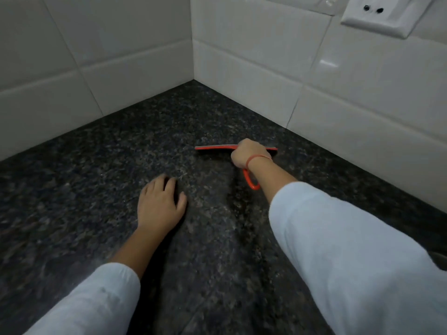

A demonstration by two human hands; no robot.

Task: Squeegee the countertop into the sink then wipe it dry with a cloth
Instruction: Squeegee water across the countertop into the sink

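A dark speckled granite countertop fills the corner between two tiled walls. My right hand grips a red squeegee by its handle, whose looped end sticks out below my wrist. The blade lies across the counter, not far from the right-hand wall. My left hand rests flat on the counter, nearer to me and left of the squeegee, holding nothing. No sink and no cloth are in view.
White wall tiles close off the counter at the back left and along the right. A white wall socket sits high on the right wall. A dark strip at the right edge cannot be identified.
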